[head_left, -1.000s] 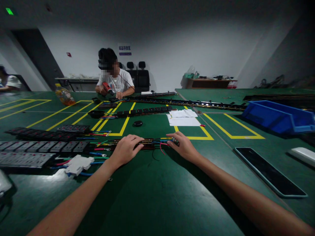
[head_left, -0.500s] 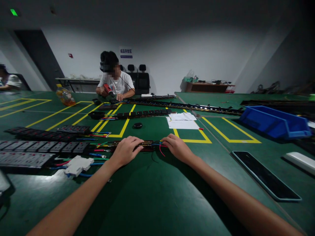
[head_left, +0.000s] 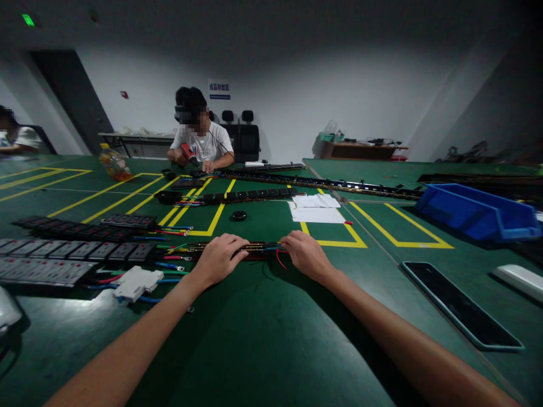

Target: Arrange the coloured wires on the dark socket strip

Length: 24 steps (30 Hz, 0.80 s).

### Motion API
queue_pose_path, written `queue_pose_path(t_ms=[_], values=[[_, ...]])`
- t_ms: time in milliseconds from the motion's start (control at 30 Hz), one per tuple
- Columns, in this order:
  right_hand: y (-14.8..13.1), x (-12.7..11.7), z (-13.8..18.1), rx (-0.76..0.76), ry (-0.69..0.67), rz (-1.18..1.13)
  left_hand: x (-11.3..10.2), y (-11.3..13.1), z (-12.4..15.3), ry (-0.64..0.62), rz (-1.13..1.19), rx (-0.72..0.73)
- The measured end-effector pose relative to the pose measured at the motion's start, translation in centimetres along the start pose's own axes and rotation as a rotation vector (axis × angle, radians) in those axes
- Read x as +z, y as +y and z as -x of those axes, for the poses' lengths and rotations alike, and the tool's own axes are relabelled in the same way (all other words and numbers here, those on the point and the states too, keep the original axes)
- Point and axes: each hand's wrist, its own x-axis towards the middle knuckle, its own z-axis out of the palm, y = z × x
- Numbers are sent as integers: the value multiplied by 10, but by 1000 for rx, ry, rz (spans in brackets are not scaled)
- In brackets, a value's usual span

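A short dark strip with brass-coloured rails (head_left: 257, 249) lies across the green table in front of me. My left hand (head_left: 221, 257) is closed over its left part, fingers on the far side and thumb on the near side. At the strip's right end my right hand (head_left: 303, 252) pinches thin wires, its fingertips pressed together. A loose red wire (head_left: 280, 259) curls down beside those fingertips. Left of my left hand lie black socket strips (head_left: 78, 249) with coloured leads and ring terminals. A white plastic part (head_left: 138, 282) rests on the blue leads.
A phone (head_left: 460, 305) and a blue bin (head_left: 479, 209) stand to the right. White papers (head_left: 317, 209) and a small black round object (head_left: 238, 215) lie beyond my hands. Across the table a co-worker (head_left: 201, 135) holds a red power drill (head_left: 188, 152) near long strips (head_left: 322, 182).
The whole view has shifted very slightly. Both hands keep their places on the strip and its wires, with no clear movement.
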Motion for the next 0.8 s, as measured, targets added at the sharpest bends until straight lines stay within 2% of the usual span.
queue_pose_path(t_ms=[233, 500, 800], values=[[0, 3, 0, 13, 21, 62, 0, 1, 0, -17, -17, -4], [8, 6, 8, 76, 53, -222, 1, 0, 1, -6, -25, -1], [10, 5, 13, 174, 206, -278, -2, 2, 1, -2, -14, 0]])
